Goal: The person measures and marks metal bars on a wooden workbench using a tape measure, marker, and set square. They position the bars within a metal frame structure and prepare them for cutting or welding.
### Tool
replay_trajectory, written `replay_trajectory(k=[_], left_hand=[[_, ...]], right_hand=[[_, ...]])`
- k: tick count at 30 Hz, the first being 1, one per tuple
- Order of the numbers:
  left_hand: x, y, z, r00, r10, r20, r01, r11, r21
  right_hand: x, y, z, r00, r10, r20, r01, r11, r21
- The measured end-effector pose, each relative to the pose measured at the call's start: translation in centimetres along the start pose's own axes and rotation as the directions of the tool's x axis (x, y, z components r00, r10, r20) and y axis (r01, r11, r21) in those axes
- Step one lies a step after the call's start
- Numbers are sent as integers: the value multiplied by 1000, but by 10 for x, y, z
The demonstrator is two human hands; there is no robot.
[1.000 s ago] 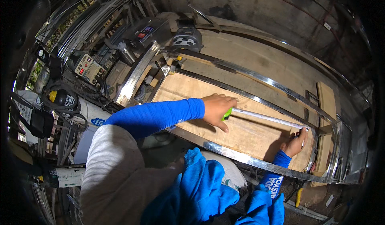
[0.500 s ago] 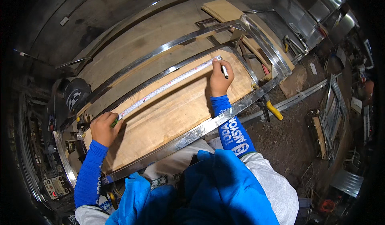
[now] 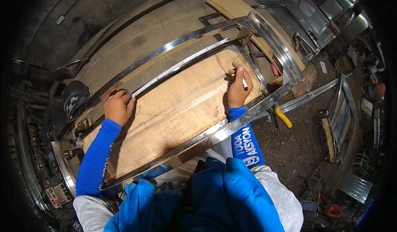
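Note:
My left hand [image 3: 118, 108] is closed around a tape measure whose case is hidden in the fingers. Its white blade [image 3: 182, 65] stretches up and right along the far edge of a plywood panel [image 3: 173, 112], and its tip sticks out free near the panel's far right corner. In my right hand [image 3: 237, 89] a black and white marker [image 3: 245, 85] is gripped, its end showing below the fingers. That hand hovers over the right part of the panel, apart from the tape. A shiny metal frame [image 3: 227, 135] surrounds the panel.
A clamp with a yellow handle [image 3: 283, 117] grips the frame's right side. Wooden boards [image 3: 235, 6] lie beyond its far right corner. At the left are a dark cap [image 3: 76, 98] and a control box [image 3: 58, 194]. Metal frames [image 3: 343, 120] lie on the floor at right.
The tape has shifted away from me, off the panel's middle to its far edge. My right hand has let go of the tape's tip and moved right and nearer, keeping the marker.

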State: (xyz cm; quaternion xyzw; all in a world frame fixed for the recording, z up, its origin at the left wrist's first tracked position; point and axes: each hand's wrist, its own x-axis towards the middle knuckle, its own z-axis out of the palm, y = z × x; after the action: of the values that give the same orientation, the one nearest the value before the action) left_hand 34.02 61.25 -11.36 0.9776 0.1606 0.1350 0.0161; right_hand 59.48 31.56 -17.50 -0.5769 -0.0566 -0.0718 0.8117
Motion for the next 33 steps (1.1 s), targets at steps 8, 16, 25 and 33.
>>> replay_trajectory(k=[8, 16, 25, 33], left_hand=[[34, 26, 19, 997, 32, 72, -29, 999, -45], [37, 23, 31, 992, -13, 129, 17, 999, -32], [48, 33, 31, 984, -14, 178, 12, 1000, 10], [50, 34, 33, 980, -14, 200, 7, 999, 35]], right_hand=[[-1, 8, -10, 998, -44, 39, 44, 999, 6], [0, 8, -4, 988, -61, 143, 63, 998, -14], [4, 11, 0, 979, -52, 195, 53, 999, 0], [3, 11, 1, 980, -44, 193, 44, 999, 5]])
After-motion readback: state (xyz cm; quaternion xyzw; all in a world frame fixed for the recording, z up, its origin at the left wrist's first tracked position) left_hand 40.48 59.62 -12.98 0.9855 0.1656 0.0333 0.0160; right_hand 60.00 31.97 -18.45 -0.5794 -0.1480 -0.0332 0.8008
